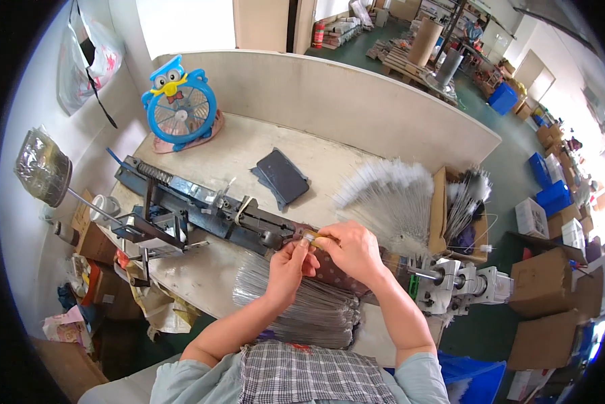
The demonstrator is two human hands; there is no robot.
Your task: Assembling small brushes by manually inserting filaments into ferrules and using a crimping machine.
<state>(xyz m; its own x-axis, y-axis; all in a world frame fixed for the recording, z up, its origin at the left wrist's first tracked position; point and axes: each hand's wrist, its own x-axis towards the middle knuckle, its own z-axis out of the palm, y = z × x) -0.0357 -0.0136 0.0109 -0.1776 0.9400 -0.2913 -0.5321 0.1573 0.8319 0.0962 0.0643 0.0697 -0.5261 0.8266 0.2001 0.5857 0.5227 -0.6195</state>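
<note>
My left hand (288,269) and my right hand (353,249) meet over the middle of the workbench (208,158), fingertips pinched together on a small metal piece (309,237) at the right end of a long dark metal machine (195,209). A bundle of thin grey wires (316,306) lies under my wrists near the bench's front edge. Just beyond my right hand, a fan of white-tipped wire brushes (387,195) is spread out on the bench.
A blue owl-shaped fan (180,108) stands at the back left, a dark pouch (282,176) mid-bench. A cardboard box of finished brushes (461,215) and a grey motor unit (457,283) are at right. Cartons (545,303) and blue crates (552,195) stand on the floor.
</note>
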